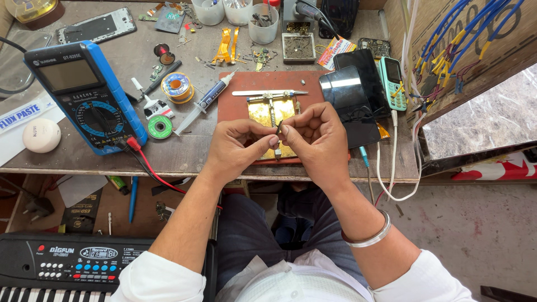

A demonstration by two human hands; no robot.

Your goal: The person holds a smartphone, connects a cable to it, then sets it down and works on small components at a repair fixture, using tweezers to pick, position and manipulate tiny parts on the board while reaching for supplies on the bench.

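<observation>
A keyboard point(61, 263) lies nearest, below the left forearm. Above it, the left hand point(238, 148) and right hand point(319, 140) meet over the bench point(184, 159), fingers point(272, 140) of both pinching a small dark part point(278, 128) between their tips. Just beyond the fingers sits a brass clamp point(271, 109) on a red mat point(235, 103); a syringe point(204, 102) lies to their left, a dark phone point(349, 95) to their right.

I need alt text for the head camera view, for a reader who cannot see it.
Two bare hands, left hand and right hand, pinch a small dark metal part between their fingertips above a brass circuit-board holder on a reddish-brown mat. A blue digital multimeter lies to the left on the cluttered wooden workbench.
</observation>
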